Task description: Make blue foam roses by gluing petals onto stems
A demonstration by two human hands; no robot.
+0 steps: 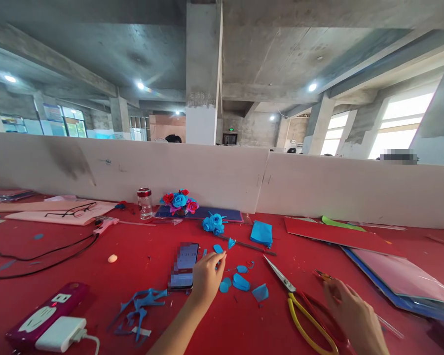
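Note:
My left hand (208,277) is closed in a pinch on a small blue paper flower (231,242), which points up from the fingertips. Around it on the red table lie loose blue paper petals (240,282). My right hand (350,308) is curled round a small tool with orange on it (323,276); its kind is not clear, as the fingers hide most of it. Between the hands rest large scissors with yellow handles (294,310), their blades partly spread. Farther back sit a bunch of finished blue paper flowers (213,223) and a stack of blue paper (262,232).
A phone (185,266) lies beside my left wrist. On the left are blue paper scraps (140,308), a purple power strip (46,315) and a glue gun (105,225) with its cable. A glass jar (145,203) and a flower arrangement (180,201) stand before a white partition (207,172).

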